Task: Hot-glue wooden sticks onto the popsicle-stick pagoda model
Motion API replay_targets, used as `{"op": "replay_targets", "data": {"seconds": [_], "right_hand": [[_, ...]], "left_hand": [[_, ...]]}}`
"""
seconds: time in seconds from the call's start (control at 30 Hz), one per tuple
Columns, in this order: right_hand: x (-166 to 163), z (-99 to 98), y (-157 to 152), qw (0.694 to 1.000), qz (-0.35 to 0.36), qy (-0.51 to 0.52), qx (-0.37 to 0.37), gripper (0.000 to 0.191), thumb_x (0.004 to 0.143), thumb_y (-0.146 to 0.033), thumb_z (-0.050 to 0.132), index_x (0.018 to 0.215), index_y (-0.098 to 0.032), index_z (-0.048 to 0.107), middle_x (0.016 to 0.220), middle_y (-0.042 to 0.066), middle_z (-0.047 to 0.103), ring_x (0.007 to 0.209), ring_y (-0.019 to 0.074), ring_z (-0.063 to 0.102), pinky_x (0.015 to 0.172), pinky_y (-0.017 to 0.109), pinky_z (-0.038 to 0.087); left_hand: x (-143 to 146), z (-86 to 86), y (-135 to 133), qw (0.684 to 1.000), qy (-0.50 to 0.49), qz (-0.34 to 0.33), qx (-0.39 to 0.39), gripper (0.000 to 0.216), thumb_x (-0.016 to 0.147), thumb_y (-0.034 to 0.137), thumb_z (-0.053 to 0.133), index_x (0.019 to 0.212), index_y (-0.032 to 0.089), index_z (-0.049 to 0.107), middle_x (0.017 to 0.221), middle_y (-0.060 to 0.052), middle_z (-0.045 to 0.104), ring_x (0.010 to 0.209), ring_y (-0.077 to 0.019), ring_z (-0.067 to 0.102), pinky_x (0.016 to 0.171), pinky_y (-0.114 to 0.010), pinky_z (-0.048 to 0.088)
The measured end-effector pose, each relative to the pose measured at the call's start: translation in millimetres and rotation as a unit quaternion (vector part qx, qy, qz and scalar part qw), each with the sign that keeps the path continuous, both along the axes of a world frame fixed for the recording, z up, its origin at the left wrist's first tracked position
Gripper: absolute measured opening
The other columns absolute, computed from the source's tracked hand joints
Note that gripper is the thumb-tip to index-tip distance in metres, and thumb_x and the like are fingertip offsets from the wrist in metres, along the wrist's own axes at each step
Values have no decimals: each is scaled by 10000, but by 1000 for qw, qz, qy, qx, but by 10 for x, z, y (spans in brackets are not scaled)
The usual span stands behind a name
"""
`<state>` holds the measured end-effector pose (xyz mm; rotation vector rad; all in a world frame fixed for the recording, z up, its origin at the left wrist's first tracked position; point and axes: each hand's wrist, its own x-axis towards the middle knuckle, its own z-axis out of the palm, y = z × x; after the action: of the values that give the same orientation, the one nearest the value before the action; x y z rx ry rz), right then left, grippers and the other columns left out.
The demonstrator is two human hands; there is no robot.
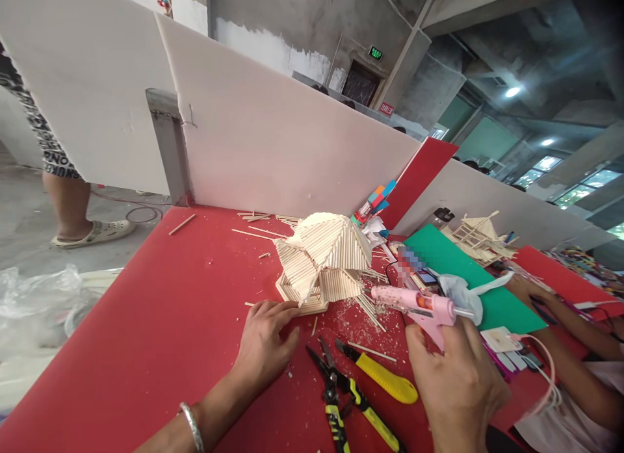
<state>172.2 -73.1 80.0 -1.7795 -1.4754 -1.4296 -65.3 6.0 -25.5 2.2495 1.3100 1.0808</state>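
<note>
A small house model (336,248) made of thin wooden sticks, with a ribbed pointed roof, stands on the red tabletop (195,323). My left hand (267,336) lies at its near left edge, fingers stretched out and thumb apart, fingertips touching the base. A pink hot glue gun (414,305) is gripped in my right hand (451,375), its nozzle pointing left, close to the model's right side. Below the model lie black-and-yellow pliers (336,388) with spread handles and a yellow utility knife (385,375). Loose sticks (373,313) and crumbs surround the model.
White partition boards (292,154) rise behind the table. On the right, a green board (507,303), a plastic bag (463,294) and another stick model (480,235) lie near a co-worker's arms (565,362). Clear plastic bags (43,310) sit at left; a person's leg (71,206) stands beyond.
</note>
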Motion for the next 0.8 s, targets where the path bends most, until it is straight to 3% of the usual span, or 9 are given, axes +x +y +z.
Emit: {"op": "replay_targets", "data": {"seconds": [0.8], "right_hand": [[-3, 4, -4, 1000, 0, 2, -8, 204, 796, -260, 657, 983, -181, 677, 706, -3, 620, 581, 123, 551, 508, 245, 343]], "left_hand": [[7, -5, 9, 1000, -9, -3, -11, 221, 774, 137, 532, 789, 253, 720, 1036, -16, 737, 886, -220, 629, 811, -417, 445]]}}
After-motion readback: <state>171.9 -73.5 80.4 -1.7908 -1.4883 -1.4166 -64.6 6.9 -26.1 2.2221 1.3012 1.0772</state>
